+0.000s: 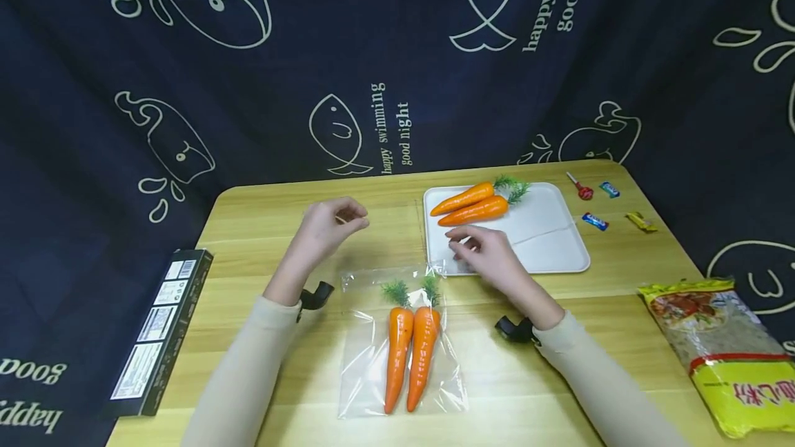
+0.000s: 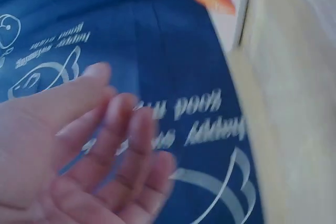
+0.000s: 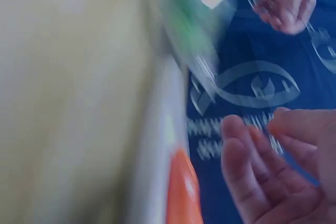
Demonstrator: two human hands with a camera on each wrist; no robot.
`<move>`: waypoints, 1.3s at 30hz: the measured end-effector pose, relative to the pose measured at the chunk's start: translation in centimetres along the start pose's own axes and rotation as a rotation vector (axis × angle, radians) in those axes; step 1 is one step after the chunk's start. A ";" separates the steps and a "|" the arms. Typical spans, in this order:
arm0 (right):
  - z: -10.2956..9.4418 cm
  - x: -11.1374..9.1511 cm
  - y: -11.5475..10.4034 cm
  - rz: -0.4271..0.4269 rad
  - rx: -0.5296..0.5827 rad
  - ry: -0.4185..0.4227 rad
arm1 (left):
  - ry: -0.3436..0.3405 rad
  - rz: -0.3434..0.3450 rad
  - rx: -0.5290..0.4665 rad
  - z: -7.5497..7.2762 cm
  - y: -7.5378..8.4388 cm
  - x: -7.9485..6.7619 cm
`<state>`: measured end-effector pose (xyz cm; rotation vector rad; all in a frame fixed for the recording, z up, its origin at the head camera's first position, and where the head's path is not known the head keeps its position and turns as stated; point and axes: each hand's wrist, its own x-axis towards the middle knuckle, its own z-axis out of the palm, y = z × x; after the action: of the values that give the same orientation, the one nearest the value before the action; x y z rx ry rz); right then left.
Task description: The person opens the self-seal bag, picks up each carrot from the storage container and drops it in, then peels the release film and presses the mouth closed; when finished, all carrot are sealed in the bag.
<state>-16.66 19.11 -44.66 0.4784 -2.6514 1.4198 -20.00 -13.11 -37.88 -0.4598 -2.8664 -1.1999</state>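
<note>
Wood tabletop (image 1: 273, 226) w/ 2 bagged carrots (image 1: 425, 340) shows whole in head view only; hands (image 1: 323, 226) apart, loosely bent, nothing held.

Carrots (image 1: 477, 211) look glossy, the bag (image 1: 361, 381) shiny plastic, the table (image 1: 304, 381) wood-grained.

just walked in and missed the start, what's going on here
A person's left hand and right hand hover over the wooden table, each apparently holding nothing; the right one is near a white tray. Two orange carrots lie in a clear bag nearer the person, and two more carrots lie on the tray.
</note>
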 end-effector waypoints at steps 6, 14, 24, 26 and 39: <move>-6.0 2.1 2.1 0.077 0.313 0.205 | -0.045 -0.009 -0.272 4.8 -1.8 4.1; -8.3 4.2 6.3 0.190 0.232 0.162 | -0.115 0.010 -0.266 9.1 -5.6 5.9; -7.5 4.7 9.4 0.227 -0.112 0.051 | -0.143 0.102 -0.095 10.6 -5.9 6.7; -7.4 4.7 9.6 0.210 -0.145 0.058 | -0.135 0.097 -0.080 10.7 -5.8 6.8; -6.8 4.5 9.8 0.225 -0.221 0.060 | -0.112 0.141 -0.039 10.8 -6.0 6.6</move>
<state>-24.47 28.77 -47.53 0.1177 -2.8385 1.1476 -26.68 -7.80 -49.02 -0.7393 -2.8480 -1.2471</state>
